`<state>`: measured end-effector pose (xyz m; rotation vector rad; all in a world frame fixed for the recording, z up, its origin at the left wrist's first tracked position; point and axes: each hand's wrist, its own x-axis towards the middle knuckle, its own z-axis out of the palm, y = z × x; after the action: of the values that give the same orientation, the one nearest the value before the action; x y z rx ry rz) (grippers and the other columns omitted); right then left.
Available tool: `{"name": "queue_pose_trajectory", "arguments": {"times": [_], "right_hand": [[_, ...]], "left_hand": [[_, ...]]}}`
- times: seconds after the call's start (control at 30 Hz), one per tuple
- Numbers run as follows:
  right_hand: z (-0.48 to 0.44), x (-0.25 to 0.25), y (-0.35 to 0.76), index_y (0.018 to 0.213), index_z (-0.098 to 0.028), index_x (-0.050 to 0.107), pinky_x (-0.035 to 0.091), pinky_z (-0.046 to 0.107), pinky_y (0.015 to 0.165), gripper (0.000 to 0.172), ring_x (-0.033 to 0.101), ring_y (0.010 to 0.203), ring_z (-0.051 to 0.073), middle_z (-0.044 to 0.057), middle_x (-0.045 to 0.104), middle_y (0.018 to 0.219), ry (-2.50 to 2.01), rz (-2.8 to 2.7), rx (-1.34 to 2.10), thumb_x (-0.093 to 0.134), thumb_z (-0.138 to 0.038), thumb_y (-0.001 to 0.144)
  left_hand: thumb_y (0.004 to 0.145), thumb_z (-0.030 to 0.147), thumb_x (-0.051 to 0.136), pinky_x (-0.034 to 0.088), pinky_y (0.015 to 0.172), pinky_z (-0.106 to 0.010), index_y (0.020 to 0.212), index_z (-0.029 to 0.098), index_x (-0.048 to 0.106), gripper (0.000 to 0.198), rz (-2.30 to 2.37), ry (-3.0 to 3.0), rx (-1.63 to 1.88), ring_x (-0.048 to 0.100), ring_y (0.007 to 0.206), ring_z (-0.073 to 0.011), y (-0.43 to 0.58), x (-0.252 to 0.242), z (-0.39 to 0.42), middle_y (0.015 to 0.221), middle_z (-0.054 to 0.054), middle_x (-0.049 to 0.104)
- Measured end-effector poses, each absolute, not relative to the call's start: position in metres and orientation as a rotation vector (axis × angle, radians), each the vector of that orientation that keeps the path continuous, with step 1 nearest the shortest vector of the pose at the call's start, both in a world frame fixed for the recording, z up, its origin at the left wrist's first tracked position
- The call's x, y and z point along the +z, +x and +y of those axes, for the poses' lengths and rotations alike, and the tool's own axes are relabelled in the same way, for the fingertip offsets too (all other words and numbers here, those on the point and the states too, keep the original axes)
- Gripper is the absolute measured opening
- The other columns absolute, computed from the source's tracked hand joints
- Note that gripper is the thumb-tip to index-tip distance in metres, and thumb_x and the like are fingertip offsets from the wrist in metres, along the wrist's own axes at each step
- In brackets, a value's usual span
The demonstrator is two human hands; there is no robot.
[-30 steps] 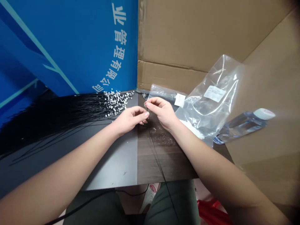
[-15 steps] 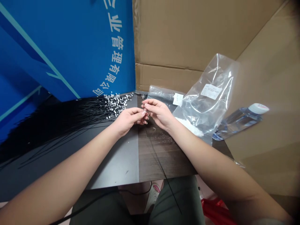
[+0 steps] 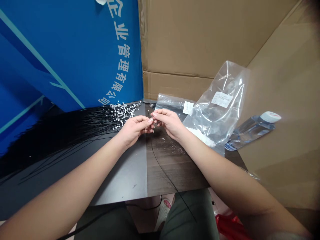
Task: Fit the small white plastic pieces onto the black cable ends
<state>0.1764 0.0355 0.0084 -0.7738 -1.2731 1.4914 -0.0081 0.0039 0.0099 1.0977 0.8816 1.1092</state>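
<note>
My left hand (image 3: 134,129) is closed in a pinch on a thin black wire (image 3: 163,171) near its upper end. From the fingers the wire runs down over the table edge and across my leg. My right hand (image 3: 170,122) is closed too, its thumb and fingertips meeting those of the left hand at the wire's upper end. Whatever lies between the right fingertips is too small and hidden to make out. Left of my hands lies a large pile of black wires (image 3: 65,125) with small white pieces (image 3: 122,115) at their near ends.
A clear plastic bag (image 3: 217,113) with white pieces leans at the right, beside a flatter labelled bag (image 3: 171,105). A water bottle (image 3: 252,130) lies tilted against the cardboard wall (image 3: 185,40). Tiny bits (image 3: 175,149) are scattered on the wood-grain surface. A blue panel (image 3: 75,43) stands behind the pile.
The view has shifted slightly. The wire now hangs in a stronger curve, and its tip shows above the left fingers. Both hands stay together in a pinch.
</note>
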Motion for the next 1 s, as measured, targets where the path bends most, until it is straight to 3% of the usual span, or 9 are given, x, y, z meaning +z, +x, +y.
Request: {"name": "queue_pose_trajectory", "arguments": {"times": [0.27, 0.5, 1.0], "right_hand": [[0.0321, 0.0133, 0.1760, 0.086, -0.020, 0.082, 0.041, 0.029, 0.066, 0.028, 0.060, 0.071, 0.013, 0.000, 0.072, 0.074, -0.809, -1.327, 1.486, 0.089, -0.045, 0.077], [0.0299, 0.0134, 0.1752, 0.080, -0.019, 0.078, 0.046, 0.033, 0.065, 0.035, 0.057, 0.062, 0.013, 0.000, 0.070, 0.070, -0.765, -1.330, 1.583, 0.095, -0.047, 0.069], [0.0357, 0.0128, 0.1791, 0.077, -0.020, 0.080, 0.043, 0.031, 0.069, 0.024, 0.056, 0.069, 0.012, 0.000, 0.071, 0.077, -0.860, -1.262, 1.506, 0.094, -0.038, 0.068]], "left_hand": [[0.069, 0.041, 0.097, 0.051, 0.069, -0.028, 0.075, 0.015, 0.074, 0.036, 0.927, 1.168, 1.083, 0.063, 0.067, -0.0112, -0.0040, 0.0126, 0.0004, 0.076, -0.002, 0.072], [0.071, 0.042, 0.095, 0.049, 0.066, -0.027, 0.072, 0.015, 0.073, 0.035, 0.927, 1.228, 1.030, 0.060, 0.062, -0.0102, -0.0005, 0.0125, -0.0026, 0.072, -0.002, 0.071], [0.069, 0.044, 0.096, 0.050, 0.068, -0.028, 0.074, 0.016, 0.073, 0.037, 0.986, 1.203, 0.988, 0.061, 0.062, -0.0105, 0.0001, 0.0113, -0.0020, 0.072, -0.002, 0.072]]}}
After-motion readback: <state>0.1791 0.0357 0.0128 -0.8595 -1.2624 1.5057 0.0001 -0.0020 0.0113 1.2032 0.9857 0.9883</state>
